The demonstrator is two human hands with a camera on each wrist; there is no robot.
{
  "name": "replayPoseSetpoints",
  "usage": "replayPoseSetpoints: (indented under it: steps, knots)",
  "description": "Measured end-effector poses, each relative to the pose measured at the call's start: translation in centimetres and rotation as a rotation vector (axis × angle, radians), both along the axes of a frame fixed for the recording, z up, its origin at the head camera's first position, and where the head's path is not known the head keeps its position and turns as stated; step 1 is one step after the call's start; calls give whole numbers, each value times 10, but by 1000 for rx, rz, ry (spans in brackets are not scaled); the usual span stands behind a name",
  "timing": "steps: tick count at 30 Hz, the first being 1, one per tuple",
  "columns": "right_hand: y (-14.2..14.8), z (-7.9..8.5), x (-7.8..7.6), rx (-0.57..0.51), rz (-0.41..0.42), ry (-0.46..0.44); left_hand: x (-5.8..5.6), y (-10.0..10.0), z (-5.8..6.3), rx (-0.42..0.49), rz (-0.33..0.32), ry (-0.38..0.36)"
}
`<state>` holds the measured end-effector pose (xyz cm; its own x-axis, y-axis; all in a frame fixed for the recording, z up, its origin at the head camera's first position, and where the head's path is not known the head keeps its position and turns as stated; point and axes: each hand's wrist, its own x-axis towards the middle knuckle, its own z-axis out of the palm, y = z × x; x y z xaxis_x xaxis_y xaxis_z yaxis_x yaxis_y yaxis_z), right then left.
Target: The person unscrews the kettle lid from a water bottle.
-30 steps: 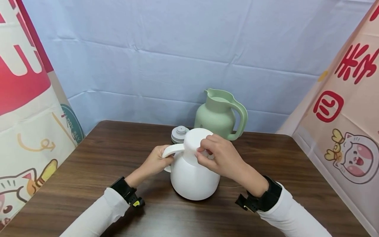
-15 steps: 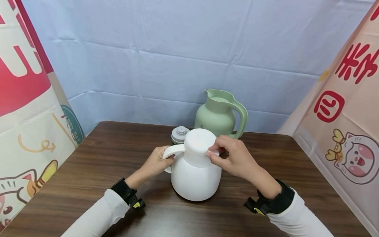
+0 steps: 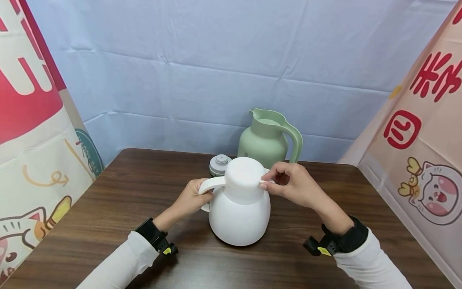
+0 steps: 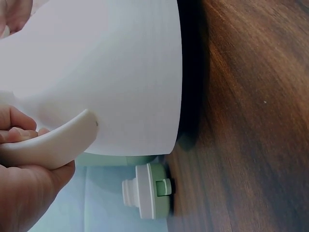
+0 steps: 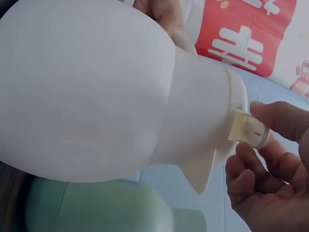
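Note:
A white vacuum jug (image 3: pixel 239 224) with a rounded body stands upright on the table, its lid (image 3: pixel 244 169) on top. My left hand (image 3: pixel 191 197) grips the jug's handle (image 4: pixel 60 140) on the left side. At the lid's right edge, my right hand (image 3: pixel 297 185) pinches a small tab (image 5: pixel 255 131) between thumb and fingers. In the right wrist view the pointed spout (image 5: pixel 199 171) shows below the lid.
Behind the white jug stands a light green jug (image 3: pixel 261 145) without a lid, its handle to the right. A grey-and-green stopper (image 3: pixel 219 164) sits left of it on the brown wooden table (image 3: pixel 144 170). Printed cloths hang on both sides.
My right hand has moved right, from the front of the lid to its right edge, and the lid's tab has swung round with it. The left hand has stayed on the handle.

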<state>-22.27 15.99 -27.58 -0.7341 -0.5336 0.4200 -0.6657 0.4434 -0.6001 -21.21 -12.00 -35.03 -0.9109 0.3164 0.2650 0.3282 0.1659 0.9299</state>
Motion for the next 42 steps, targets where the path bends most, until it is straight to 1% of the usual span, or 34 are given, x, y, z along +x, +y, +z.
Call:
replayPoseSetpoints:
  steps: [2, 7, 12, 14, 19, 20, 26, 30, 33, 36, 42]
  knots:
    - [2, 2, -2, -5, -7, -74, 0, 0, 0, -1, 6, 3]
    - [8, 6, -7, -11, -40, -218, 1, 1, -1, -1, 1, 4]
    - [12, 7, -18, -35, -68, -339, 0, -1, -4, 6, -8, 34]
    - [14, 8, -23, -28, -79, -362, -4, -1, -10, 4, -4, 33]
    - [15, 10, -32, 3, -90, -376, -17, -2, -28, 19, -2, 21]
    - [15, 11, -34, 6, -83, -371, -19, -2, -30, 18, -2, 25]
    - [12, 13, -44, 18, -39, -361, -18, -4, -32, 8, -8, 56]
    - [10, 14, -51, 13, -72, -385, -18, -6, -32, 14, -17, 78]
    - [7, 14, -54, -2, -97, -396, -18, -6, -32, 14, -15, 78]
    - [5, 15, -55, 9, -102, -387, -16, -6, -29, 8, -9, 65]
    - [-3, 17, -60, 38, -90, -352, -5, -3, -11, 20, -12, 38]
